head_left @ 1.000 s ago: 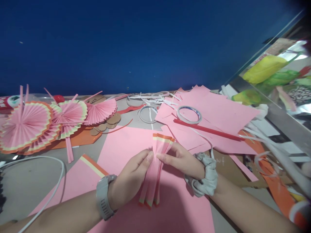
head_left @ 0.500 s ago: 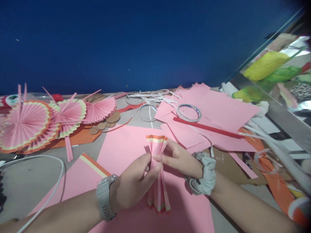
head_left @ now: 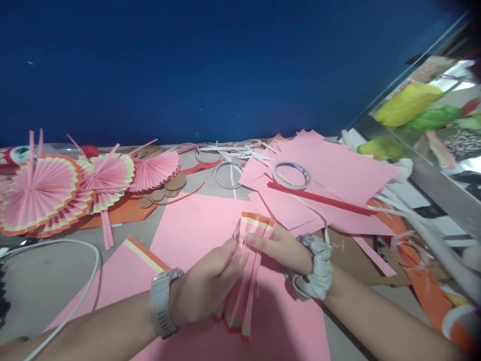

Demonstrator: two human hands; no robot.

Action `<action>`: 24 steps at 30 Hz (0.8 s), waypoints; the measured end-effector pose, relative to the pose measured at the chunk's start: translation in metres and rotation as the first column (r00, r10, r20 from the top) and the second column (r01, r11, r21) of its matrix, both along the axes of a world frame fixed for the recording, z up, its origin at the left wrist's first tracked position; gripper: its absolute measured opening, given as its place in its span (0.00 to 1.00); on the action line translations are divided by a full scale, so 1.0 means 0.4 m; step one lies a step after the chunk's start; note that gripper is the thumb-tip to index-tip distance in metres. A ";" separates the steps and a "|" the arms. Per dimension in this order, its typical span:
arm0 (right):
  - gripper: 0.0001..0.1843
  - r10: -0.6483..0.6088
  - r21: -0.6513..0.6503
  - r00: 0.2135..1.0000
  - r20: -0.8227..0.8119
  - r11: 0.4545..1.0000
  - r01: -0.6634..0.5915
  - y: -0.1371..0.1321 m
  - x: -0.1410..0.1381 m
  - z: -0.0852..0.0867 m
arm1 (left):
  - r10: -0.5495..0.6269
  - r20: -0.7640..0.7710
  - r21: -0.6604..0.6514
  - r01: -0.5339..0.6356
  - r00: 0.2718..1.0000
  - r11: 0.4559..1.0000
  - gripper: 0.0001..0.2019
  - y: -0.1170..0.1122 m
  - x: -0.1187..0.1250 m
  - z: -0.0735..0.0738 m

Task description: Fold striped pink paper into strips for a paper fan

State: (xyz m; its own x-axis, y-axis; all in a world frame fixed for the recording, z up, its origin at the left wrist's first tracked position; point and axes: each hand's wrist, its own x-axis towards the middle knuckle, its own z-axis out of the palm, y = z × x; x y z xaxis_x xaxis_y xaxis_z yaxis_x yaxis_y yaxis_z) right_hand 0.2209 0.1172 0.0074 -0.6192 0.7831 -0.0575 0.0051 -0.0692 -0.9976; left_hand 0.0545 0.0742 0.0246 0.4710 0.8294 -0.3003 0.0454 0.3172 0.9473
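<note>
A pleated pink paper strip with orange and cream edges is pinched at its middle between both hands, its two ends fanning out a little. My left hand, with a grey watch at the wrist, grips it from the left with thumb and fingers. From the right, my right hand presses its thumb on the upper folds; some of its fingers are hidden behind the paper. Under the hands lies a large pink sheet. Another pink sheet with an orange and cream edge lies at the left.
Finished pink paper fans lie at the left near several cardboard discs. A tape roll and a red strip rest on stacked pink paper. A white cable loops at the left. A blue panel stands behind.
The pleated paper has tilted, its top moving right and its lower end left. My right thumb has shifted higher on the folds.
</note>
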 end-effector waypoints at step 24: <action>0.11 0.093 -0.182 0.993 -0.076 0.978 -0.106 0.002 0.007 0.005 | -0.200 0.018 0.088 0.198 0.980 0.976 0.18 -0.017 0.003 -0.020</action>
